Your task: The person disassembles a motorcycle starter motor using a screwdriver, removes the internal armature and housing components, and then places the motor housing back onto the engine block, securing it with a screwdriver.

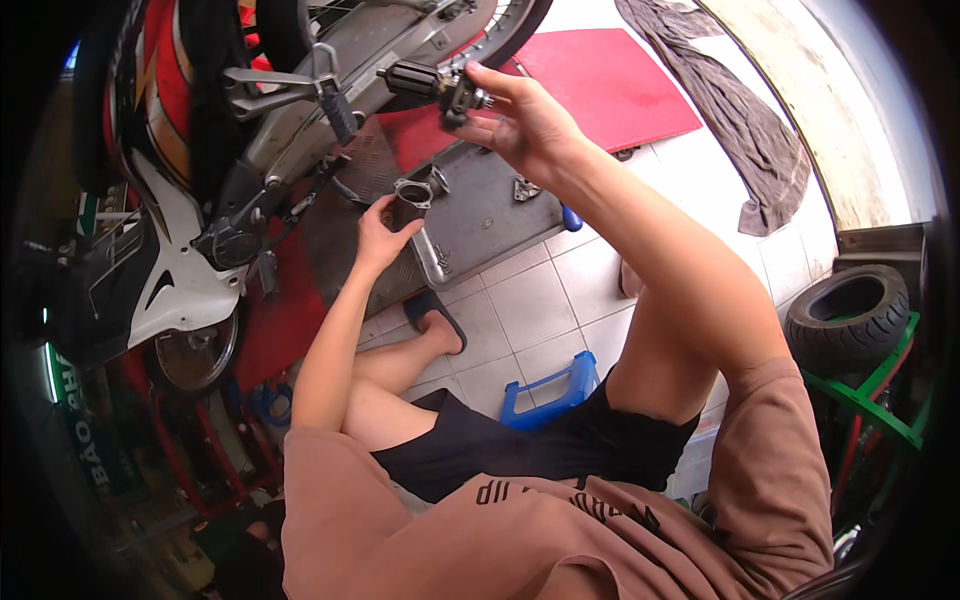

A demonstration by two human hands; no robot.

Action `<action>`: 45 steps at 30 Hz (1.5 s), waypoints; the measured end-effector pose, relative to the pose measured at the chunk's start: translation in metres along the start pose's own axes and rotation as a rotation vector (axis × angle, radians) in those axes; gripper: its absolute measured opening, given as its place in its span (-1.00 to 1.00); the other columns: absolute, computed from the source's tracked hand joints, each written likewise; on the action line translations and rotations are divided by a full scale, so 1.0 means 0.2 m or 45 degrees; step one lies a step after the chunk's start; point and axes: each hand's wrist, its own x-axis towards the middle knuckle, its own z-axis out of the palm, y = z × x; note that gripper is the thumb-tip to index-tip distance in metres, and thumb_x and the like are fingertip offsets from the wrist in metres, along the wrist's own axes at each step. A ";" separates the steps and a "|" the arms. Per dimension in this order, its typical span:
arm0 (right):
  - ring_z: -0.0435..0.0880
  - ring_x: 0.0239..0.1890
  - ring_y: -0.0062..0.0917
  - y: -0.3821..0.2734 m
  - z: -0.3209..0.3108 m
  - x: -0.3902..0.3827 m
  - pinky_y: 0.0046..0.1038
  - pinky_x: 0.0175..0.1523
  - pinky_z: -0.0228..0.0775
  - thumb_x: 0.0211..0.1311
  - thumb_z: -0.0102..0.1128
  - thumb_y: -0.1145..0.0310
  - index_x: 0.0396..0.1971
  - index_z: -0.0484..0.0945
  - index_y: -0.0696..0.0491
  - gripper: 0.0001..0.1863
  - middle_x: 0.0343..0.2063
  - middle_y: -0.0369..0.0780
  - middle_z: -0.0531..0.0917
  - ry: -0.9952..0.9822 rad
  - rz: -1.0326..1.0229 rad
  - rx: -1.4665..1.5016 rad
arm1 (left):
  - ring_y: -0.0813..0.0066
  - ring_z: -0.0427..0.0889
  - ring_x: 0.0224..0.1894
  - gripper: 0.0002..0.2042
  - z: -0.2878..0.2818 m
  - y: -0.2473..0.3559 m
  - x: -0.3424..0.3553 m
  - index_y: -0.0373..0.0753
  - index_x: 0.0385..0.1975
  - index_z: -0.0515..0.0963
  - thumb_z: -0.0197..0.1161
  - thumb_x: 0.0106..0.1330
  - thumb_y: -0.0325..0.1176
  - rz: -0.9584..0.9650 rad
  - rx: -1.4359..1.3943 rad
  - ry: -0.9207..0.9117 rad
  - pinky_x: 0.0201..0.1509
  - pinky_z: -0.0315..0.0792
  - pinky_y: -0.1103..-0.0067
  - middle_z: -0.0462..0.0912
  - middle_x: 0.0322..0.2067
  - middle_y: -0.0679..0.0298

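Head view: the left hand (385, 238) curls around a flanged cylinder (408, 212) above a grey tray (490, 225); whether it is lifted, I cannot tell. The right hand (530, 122) pinches a dark part (458, 97) beside a motorbike (185, 225). Both pieces look stiff, probably weighty, perhaps slick with oil; their solid bodies should offer the safest hold.

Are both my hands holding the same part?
No, your left hand holds a hollow grey cylinder, while the right hand holds a separate black part.
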 end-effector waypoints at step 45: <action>0.61 -0.12 -0.52 0.15 0.06 -0.22 -0.51 -0.08 0.52 0.12 0.37 0.16 0.16 0.24 0.42 -0.20 -0.07 -0.03 0.54 -0.241 0.178 -0.893 | 0.52 0.50 -0.01 -0.46 -0.47 0.40 -0.35 -0.38 0.04 0.37 0.33 -0.02 -0.72 0.355 -1.189 -0.034 0.11 0.40 0.57 0.51 -0.10 0.20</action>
